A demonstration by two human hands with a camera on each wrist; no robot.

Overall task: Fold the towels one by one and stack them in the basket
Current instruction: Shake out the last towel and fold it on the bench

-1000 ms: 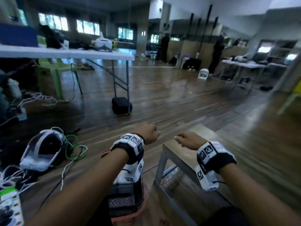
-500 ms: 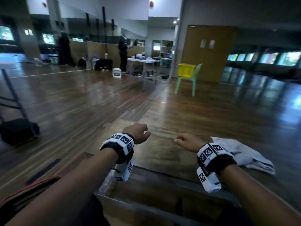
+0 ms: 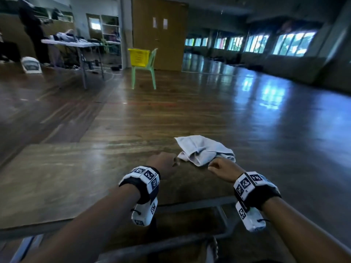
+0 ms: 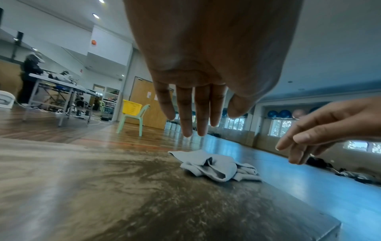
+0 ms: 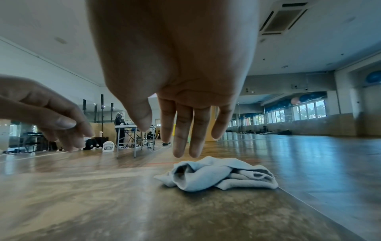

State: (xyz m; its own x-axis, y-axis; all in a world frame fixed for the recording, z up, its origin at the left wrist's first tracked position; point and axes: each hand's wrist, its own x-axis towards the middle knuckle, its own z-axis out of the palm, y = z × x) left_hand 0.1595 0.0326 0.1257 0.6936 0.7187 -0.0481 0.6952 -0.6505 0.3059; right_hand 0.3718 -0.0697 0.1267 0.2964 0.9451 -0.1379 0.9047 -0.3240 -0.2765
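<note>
- A crumpled pale towel lies on the wooden table, at its far right edge.
- The left hand hovers just short of the towel's near left side, fingers straight and loose, holding nothing.
- The right hand hovers near its right side, also loose and empty.

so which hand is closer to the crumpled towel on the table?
Right. The right hand hangs just at the towel's near right edge, fingers relaxed. The left hand is a bit off its near left corner. Neither touches it.
</note>
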